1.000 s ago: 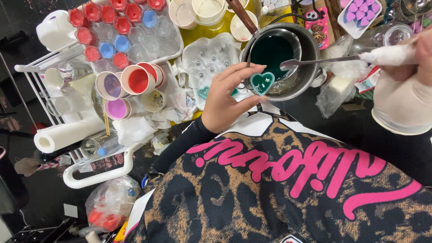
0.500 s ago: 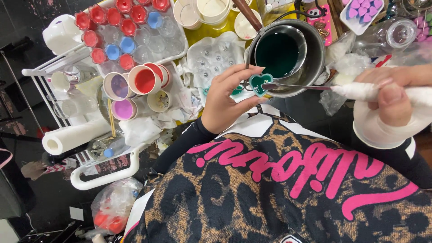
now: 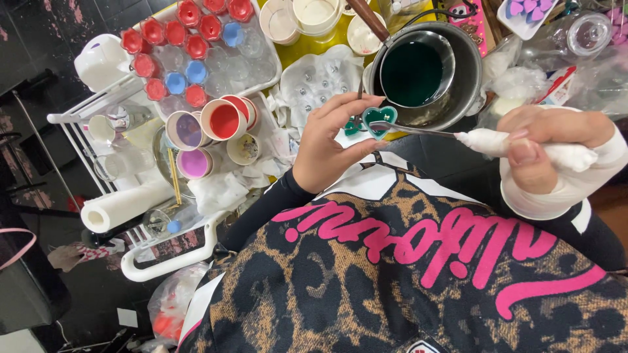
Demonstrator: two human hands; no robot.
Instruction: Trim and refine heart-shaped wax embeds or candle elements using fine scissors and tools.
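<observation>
**Heart mould over the pot's edge, spoon at its lip**

The heart mould, small and teal-rimmed, sits pinched in the left hand, thumb below and fingertips curled over the top. That grip is closed on the mould's outer wall only, so the open face with its dark green fill stays clear. It hangs just in front of the metal pot, above the gap between pot and lap, not resting on the surface.

The right hand is wrapped shut around the white-padded handle of a spoon. The bowl of the spoon reaches in from the right and meets the mould's lower rim; I cannot tell whether it touches or sits just under.

What I would worry about:

- The mould is held by a light pinch at its edge. A nudge from the spoon could tip it and send green liquid onto the patterned top directly below.
- The spoon's handle is long and held at the far end, so a small wobble of the wrist becomes a big swing at the bowl, and drips would land between pot and mould.
- The green liquid in the pot looks like melted wax; if it is hot, the fingertips over the mould are close to any overflow.
- The surface to the left is crowded: paper cups, a tray of red and blue moulds, a paper roll. An elbow drifting left could knock the cups over.
</observation>
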